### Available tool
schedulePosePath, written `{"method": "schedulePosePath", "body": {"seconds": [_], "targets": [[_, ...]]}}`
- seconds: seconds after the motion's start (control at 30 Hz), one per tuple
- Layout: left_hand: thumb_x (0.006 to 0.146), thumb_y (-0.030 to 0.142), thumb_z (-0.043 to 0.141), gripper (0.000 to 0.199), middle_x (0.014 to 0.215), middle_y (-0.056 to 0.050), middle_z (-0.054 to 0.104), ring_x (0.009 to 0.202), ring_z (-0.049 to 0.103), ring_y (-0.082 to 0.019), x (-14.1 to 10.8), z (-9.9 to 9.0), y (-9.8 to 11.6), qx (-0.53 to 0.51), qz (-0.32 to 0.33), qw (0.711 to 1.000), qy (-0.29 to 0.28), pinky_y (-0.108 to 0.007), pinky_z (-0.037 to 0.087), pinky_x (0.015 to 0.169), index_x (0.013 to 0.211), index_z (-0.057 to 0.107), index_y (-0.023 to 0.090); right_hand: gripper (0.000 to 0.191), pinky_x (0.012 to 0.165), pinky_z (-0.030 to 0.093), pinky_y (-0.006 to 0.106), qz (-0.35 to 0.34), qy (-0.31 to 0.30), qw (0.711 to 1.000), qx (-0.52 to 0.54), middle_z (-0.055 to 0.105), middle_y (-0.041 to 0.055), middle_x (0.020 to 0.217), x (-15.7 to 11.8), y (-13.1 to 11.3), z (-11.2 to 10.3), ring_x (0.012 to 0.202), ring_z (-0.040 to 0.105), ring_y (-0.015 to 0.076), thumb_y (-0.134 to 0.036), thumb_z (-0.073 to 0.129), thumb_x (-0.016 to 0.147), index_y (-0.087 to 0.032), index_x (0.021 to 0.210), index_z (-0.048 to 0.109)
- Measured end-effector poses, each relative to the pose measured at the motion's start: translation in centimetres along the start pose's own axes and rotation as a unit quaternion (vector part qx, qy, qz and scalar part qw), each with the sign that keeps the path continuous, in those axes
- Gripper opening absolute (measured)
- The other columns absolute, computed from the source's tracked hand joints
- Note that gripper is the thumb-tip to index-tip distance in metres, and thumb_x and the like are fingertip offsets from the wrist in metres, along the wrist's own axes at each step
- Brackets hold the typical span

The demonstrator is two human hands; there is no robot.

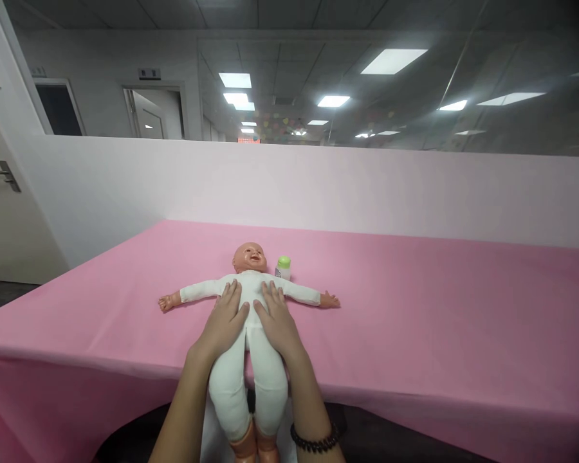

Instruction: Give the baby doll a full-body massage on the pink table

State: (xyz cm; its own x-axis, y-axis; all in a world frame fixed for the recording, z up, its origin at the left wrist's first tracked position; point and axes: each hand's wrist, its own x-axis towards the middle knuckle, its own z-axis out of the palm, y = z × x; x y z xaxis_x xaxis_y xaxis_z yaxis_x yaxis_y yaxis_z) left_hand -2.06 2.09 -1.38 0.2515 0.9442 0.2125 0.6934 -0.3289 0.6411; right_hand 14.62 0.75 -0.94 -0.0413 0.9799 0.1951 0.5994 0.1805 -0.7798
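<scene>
A baby doll (251, 286) with a white cloth body lies on its back, head away from me and arms spread wide. Its legs hang over the table's near edge toward me. Flat on the left side of its torso rests my left hand (226, 319), fingers stretched toward the shoulder. My right hand (276, 319) lies the same way on the right side of the torso, with a dark beaded bracelet on that wrist. Both hands are open and touch the doll without gripping it. Just beyond the doll's right-side shoulder stands a small bottle (283, 267) with a green cap.
A pink cloth (439, 321) covers the table and drapes over its front edge. Behind it runs a low white wall (318, 186) with glass above. To the left is a door (9, 212) with a metal handle.
</scene>
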Motion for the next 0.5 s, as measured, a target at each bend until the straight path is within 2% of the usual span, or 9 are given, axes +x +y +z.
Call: {"method": "schedulePosePath", "body": {"seconds": [0.07, 0.17, 0.23, 0.33, 0.4, 0.5], "targets": [[0.101, 0.051, 0.031, 0.071, 0.167, -0.01, 0.011, 0.155, 0.003, -0.025, 0.0, 0.1, -0.2, -0.013, 0.002, 1.0, 0.009, -0.051, 0.009, 0.126, 0.159, 0.019, 0.013, 0.072, 0.126, 0.014, 0.05, 0.01, 0.025, 0.999, 0.019, 0.015, 0.0054, 0.166, -0.1, 0.3, 0.2, 0.155, 0.009, 0.0283, -0.052, 0.04, 0.097, -0.013, 0.158, 0.029], [0.101, 0.052, 0.033, 0.068, 0.168, -0.008, 0.013, 0.156, 0.002, -0.026, -0.2, 0.1, -0.5, -0.032, 0.018, 0.999, 0.011, -0.051, 0.009, 0.126, 0.159, 0.023, 0.017, 0.066, 0.124, 0.022, 0.046, 0.007, 0.082, 0.996, 0.044, 0.034, 0.0123, 0.159, -0.2, 0.5, 0.3, 0.15, 0.029, 0.0281, -0.045, 0.041, 0.097, -0.006, 0.15, 0.043], [0.101, 0.054, 0.033, 0.066, 0.168, -0.005, 0.016, 0.156, 0.001, -0.026, -0.4, -0.1, -0.6, -0.036, 0.034, 0.999, 0.008, -0.051, 0.009, 0.126, 0.158, 0.028, 0.021, 0.061, 0.123, 0.027, 0.046, -0.004, 0.111, 0.992, 0.06, 0.045, 0.0135, 0.153, -0.3, 0.4, 0.4, 0.146, 0.036, 0.0282, -0.04, 0.042, 0.096, -0.005, 0.144, 0.051], [0.102, 0.054, 0.032, 0.058, 0.167, 0.0, 0.019, 0.156, 0.001, -0.026, -0.8, -0.4, -0.3, -0.03, 0.069, 0.997, 0.003, -0.054, 0.006, 0.125, 0.155, 0.035, 0.03, 0.056, 0.122, 0.029, 0.046, -0.055, 0.12, 0.989, 0.072, 0.049, 0.0101, 0.15, -0.5, 0.1, 0.3, 0.148, 0.033, 0.0268, -0.038, 0.042, 0.096, -0.01, 0.143, 0.054], [0.103, 0.052, 0.03, 0.053, 0.167, 0.003, 0.02, 0.156, 0.002, -0.025, -0.9, -0.7, 0.0, -0.021, 0.094, 0.995, -0.005, -0.055, 0.004, 0.125, 0.154, 0.037, 0.036, 0.053, 0.122, 0.029, 0.045, -0.096, 0.105, 0.987, 0.069, 0.05, 0.0071, 0.15, -0.7, 0.0, 0.3, 0.15, 0.03, 0.0246, -0.036, 0.041, 0.097, -0.014, 0.143, 0.054], [0.104, 0.049, 0.028, 0.05, 0.166, 0.005, 0.022, 0.156, 0.004, -0.024, -0.9, -0.9, 0.2, -0.006, 0.107, 0.994, -0.016, -0.056, 0.003, 0.124, 0.153, 0.036, 0.04, 0.051, 0.123, 0.028, 0.044, -0.121, 0.068, 0.989, 0.052, 0.05, 0.0052, 0.15, -0.8, 0.0, 0.1, 0.149, 0.032, 0.0232, -0.034, 0.04, 0.097, -0.016, 0.143, 0.056]]}}
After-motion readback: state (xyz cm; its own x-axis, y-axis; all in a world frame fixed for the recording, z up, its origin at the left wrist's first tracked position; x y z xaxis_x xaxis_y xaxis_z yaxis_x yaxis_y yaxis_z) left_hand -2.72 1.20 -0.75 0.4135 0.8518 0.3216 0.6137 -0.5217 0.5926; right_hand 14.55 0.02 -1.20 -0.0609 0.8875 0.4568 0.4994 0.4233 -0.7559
